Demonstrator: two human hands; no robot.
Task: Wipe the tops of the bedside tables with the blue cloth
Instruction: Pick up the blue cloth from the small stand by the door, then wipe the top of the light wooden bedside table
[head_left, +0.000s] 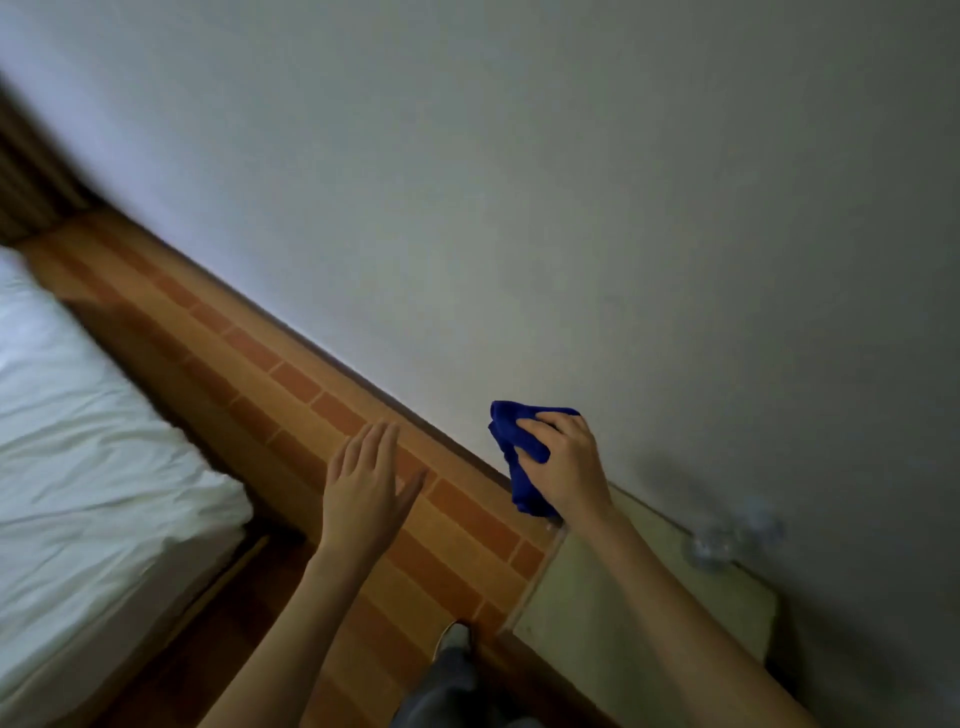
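Two bare hands in view, well apart. Right hand (563, 467) closed around a bunched deep-blue cloth (519, 452), held above the far corner of a pale, flat-topped bedside table (623, 597) against the grey wall (571, 208); contact between cloth and tabletop impossible to tell. Left hand (366, 486) open and empty, fingers spread, hovering over the orange brick-patterned headboard panel (291, 374) beside the white-sheeted bed (93, 441). Two blurred clear glass-like objects (732, 535) standing at the table's wall edge. Judged step: about to start, or just into, wiping this tabletop. Next move calls for pressing the cloth flat and sweeping across, steering around or lifting those clear objects. Only one table visible here.
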